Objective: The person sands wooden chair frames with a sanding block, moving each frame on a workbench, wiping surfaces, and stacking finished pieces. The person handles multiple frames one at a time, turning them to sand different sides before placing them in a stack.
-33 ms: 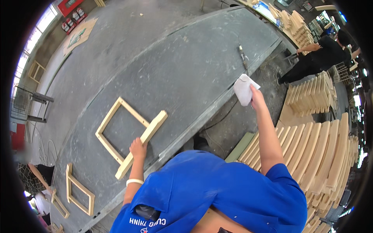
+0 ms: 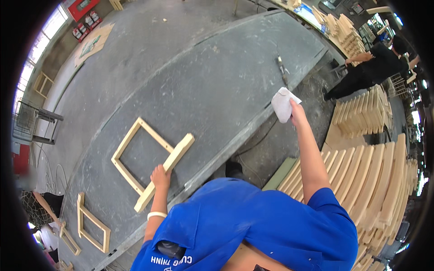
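On the grey worktable (image 2: 217, 86) lies a light wooden frame (image 2: 128, 139), four-sided, with one thick rail (image 2: 181, 149) running past its corners on my side. My left hand (image 2: 161, 177) is closed around the middle of that rail. Held out to the right, past the table's near edge, my right hand (image 2: 297, 114) pinches a folded whitish sheet (image 2: 282, 106); whether it is sandpaper or plain paper I cannot tell.
An air tool (image 2: 282, 70) lies near the table's right edge. To the left rests another wooden frame (image 2: 95, 226), near a co-worker's arm (image 2: 47, 208). Stacked curved wooden parts (image 2: 361, 180) stand at my right. Beyond them is a person in black (image 2: 382, 63).
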`<state>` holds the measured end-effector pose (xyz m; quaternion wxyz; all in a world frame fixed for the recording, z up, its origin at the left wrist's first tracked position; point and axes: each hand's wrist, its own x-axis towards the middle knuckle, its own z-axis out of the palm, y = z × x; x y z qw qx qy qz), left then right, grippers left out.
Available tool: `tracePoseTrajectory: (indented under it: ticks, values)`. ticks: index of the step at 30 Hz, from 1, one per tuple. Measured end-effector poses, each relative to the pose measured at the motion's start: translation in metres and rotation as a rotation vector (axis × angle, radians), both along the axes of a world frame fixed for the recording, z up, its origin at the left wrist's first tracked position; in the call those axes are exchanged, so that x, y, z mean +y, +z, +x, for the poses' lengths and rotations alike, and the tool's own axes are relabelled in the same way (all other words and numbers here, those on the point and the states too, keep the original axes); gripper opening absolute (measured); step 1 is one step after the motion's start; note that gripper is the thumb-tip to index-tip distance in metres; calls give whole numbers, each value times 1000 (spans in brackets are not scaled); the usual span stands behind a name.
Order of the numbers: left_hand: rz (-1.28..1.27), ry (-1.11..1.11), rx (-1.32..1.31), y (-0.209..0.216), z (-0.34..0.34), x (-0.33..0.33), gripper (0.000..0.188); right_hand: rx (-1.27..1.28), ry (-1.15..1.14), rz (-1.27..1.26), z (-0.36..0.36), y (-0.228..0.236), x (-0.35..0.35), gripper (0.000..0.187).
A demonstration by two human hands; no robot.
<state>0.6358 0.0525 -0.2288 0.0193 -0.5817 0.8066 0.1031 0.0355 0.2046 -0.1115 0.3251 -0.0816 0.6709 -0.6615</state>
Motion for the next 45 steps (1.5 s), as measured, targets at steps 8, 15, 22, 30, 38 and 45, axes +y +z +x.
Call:
tracePoseTrajectory:
  ticks: [8, 15, 22, 30, 38, 45]
  values:
    - [7, 120, -82, 1, -16, -6, 54, 111, -191, 216, -175, -117, -98, 49]
    - [39, 146, -63, 5, -16, -3, 57, 405, -147, 608, -262, -212, -109, 52]
    - [77, 173, -70, 12, -21, -3, 54, 364, -143, 655, -262, -205, -124, 58]
    - [32, 119, 12, 17, -20, -4, 47, -235, 23, -68, -94, -113, -134, 49]
    - [167, -37, -72, 35, 13, -32, 40, 85, 382, 88, 126, -30, -85, 47]
    - [-55, -12, 377, 58, 91, -63, 40, 105, 684, -34, 311, 19, -40, 43]
